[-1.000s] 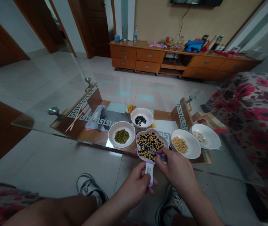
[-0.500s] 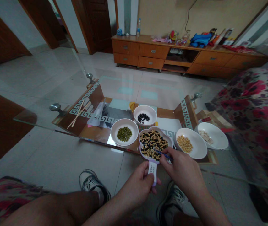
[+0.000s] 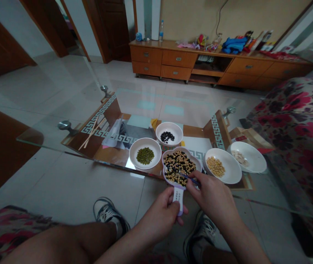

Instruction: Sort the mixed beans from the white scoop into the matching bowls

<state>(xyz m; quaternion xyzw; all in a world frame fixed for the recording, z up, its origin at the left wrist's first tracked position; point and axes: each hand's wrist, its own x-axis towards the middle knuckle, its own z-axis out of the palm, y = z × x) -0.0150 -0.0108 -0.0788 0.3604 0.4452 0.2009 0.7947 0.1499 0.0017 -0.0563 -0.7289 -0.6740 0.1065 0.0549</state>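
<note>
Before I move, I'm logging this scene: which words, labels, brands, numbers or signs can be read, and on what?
No text is readable.
Tray handle, held by the left hand: dark print, too small.
Bottle on the cabinet: blue label, too small.
Paper bag: red patch, too blurred.

dim indoor light, pale glare on glass, wide-angle stretch, soft dark edges

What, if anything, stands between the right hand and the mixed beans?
Nothing visible: the slim blue tool in the right hand reaches over the rim of the flower-shaped tray to the mixed beans. The left hand holds the handle, clear of them.
</note>
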